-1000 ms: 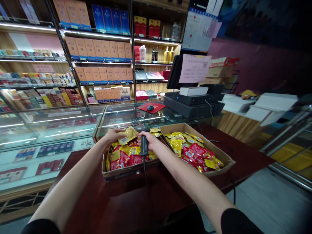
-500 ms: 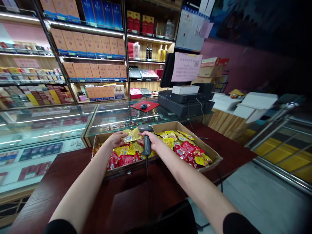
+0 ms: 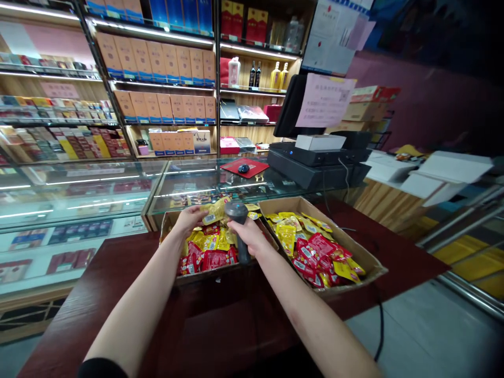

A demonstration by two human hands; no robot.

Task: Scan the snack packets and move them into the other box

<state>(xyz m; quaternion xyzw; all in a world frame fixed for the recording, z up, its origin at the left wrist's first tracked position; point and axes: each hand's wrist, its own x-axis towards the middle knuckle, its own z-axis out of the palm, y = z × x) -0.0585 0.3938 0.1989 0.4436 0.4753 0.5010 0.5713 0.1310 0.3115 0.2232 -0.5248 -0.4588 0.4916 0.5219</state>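
Note:
Above the left cardboard box [image 3: 168,223], my left hand [image 3: 190,218] pinches a yellow snack packet [image 3: 214,211] by its left side. My right hand [image 3: 249,234] is wrapped round the handle of a dark grey barcode scanner [image 3: 236,210], which stands upright just right of that packet. Red packets [image 3: 214,259] and yellow packets fill the left box beneath both hands. Beside it, the right cardboard box [image 3: 370,262] holds more red packets [image 3: 318,252] and yellow packets [image 3: 286,236].
Both boxes rest on a dark red table [image 3: 129,273]. Behind is a glass counter [image 3: 189,176] with a mouse [image 3: 243,168] on a red pad [image 3: 228,167]. A monitor [image 3: 289,107] stands over a black cash drawer [image 3: 299,168]. A cable [image 3: 381,325] hangs at the table's right edge.
The view has shifted, so the scene sits further right. The scanner's head has turned to face more away from me, and the yellow packet is tilted more. Both hands keep their grip.

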